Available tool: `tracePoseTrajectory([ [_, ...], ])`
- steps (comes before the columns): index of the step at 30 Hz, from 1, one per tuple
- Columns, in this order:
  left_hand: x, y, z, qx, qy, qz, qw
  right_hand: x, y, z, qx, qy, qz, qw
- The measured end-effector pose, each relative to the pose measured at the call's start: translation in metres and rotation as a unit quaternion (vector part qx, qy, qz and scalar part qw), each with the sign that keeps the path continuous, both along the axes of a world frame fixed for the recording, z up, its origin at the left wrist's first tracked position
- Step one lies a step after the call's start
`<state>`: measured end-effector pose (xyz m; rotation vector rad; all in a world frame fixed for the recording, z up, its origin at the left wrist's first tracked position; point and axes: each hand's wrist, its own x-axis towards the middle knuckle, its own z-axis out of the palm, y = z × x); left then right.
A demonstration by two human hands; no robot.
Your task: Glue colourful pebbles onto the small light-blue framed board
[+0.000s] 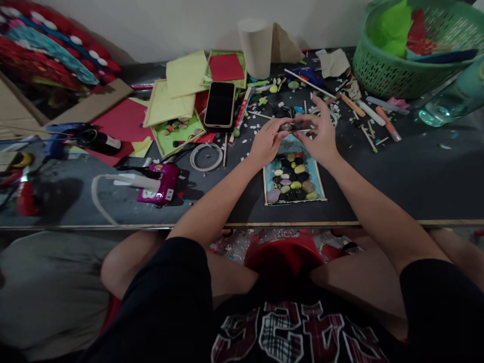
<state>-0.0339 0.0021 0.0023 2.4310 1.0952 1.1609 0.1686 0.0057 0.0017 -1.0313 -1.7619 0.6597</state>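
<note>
My left hand [267, 141] and my right hand [320, 132] meet above the far end of a small blue panel [269, 174] framed with thin sticks. Between their fingertips is a dark, shiny pebble [287, 127]; both hands appear closed on it. Rows of smooth pebbles [300, 169] in black, yellow, white and lilac cover the near half of the panel. Part of its far half is hidden by my hands. Beyond my fingers lie more dark stones [288, 111] among paper scraps.
Left of my hands are a phone [220, 105], a roll of clear tubing [206, 157] and a purple power strip [159, 184]. A glue gun [60, 138] lies farther left. At the right stand a green basket [381, 75] and a bottle [454, 98]. Another person's leg [56, 282] shows at the left.
</note>
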Motion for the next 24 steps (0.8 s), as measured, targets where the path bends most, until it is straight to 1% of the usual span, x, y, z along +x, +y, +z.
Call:
tracePoseTrajectory([
  [3, 0.002, 0.0, -0.001, -0.006, 0.008, -0.017, 1.0, -0.005, -0.015, 0.017, 0.082, -0.062, 0.005, 0.995],
  [6, 0.004, -0.001, -0.001, -0.006, 0.014, -0.044, 0.999, -0.009, -0.024, 0.025, 0.115, -0.091, 0.023, 0.989],
  [8, 0.004, -0.002, 0.0, -0.006, 0.012, -0.053, 0.999, -0.009, -0.024, 0.026, 0.119, -0.107, 0.028, 0.987],
  [12, 0.005, -0.003, -0.001, -0.01, 0.02, -0.059, 0.998, -0.006, -0.018, 0.019, 0.122, -0.13, 0.022, 0.984],
  [16, 0.005, -0.002, -0.004, -0.014, 0.037, -0.062, 0.997, -0.005, -0.014, 0.013, 0.13, -0.148, 0.044, 0.979],
  [21, 0.006, -0.001, -0.005, -0.011, 0.032, -0.066, 0.997, -0.007, -0.015, 0.015, 0.164, -0.125, 0.047, 0.977],
  [24, 0.006, -0.002, -0.005, -0.015, 0.036, -0.069, 0.997, -0.007, -0.015, 0.016, 0.165, -0.142, 0.06, 0.974],
])
